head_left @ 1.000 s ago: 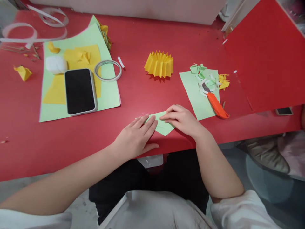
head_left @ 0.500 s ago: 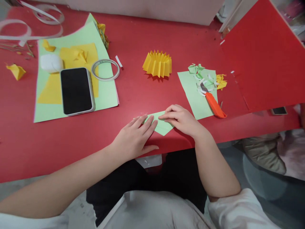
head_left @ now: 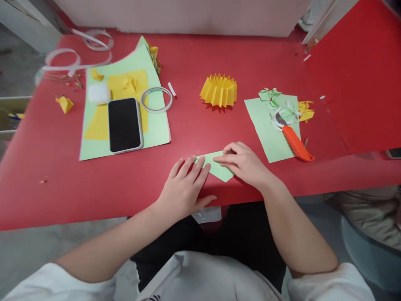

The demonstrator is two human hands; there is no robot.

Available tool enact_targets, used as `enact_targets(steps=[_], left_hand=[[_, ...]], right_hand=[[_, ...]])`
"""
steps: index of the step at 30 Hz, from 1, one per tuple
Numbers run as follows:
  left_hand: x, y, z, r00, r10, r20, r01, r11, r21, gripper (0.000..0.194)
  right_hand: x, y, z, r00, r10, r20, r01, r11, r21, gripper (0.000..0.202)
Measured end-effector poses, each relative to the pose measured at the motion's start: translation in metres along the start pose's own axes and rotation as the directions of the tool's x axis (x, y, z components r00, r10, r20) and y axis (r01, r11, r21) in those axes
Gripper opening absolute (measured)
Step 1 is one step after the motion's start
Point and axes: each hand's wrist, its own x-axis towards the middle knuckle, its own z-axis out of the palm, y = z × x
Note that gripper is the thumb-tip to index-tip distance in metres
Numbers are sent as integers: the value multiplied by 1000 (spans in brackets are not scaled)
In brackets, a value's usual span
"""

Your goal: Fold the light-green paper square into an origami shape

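Observation:
A folded piece of light green paper [head_left: 223,172] lies near the front edge of the red table, one pointed corner toward me. My left hand [head_left: 187,184] rests flat on its left part, fingers spread and thumb out to the side. On the paper's right part, my right hand [head_left: 242,163] presses down with its index finger stretched out and the other fingers curled. The right hand's fingertips hide some of the paper's upper edge. Beyond both hands stands a pleated yellow paper piece [head_left: 219,90].
Left, green sheets [head_left: 156,136] bear a phone [head_left: 125,125], a white case [head_left: 99,94] and a tape roll [head_left: 171,102]. Right, an orange-handled cutter [head_left: 297,143] and paper scraps lie on a green sheet [head_left: 266,142]. A red board [head_left: 360,83] stands far right.
The view has turned left, so the table's things appear further right. Both hands stay on the green paper; the right index finger looks straighter.

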Motion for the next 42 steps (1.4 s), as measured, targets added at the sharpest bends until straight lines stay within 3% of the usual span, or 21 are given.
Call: enact_targets(steps=[12,27,42], left_hand=[[-4,7,-2,996,-65,64,62,997,48,65],[-4,5,7,999,-31,16,31,1000,-1,67],[-6,12,-3,991,-126,48,126,992,21,63]], right_hand=[[2,-4,-2,999,7,36,-5,999,-44,30],[-3,2,7,994,-108,34,112,981,-159,37],[-2,0,5,998,-65,19,66,994,-82,33]])
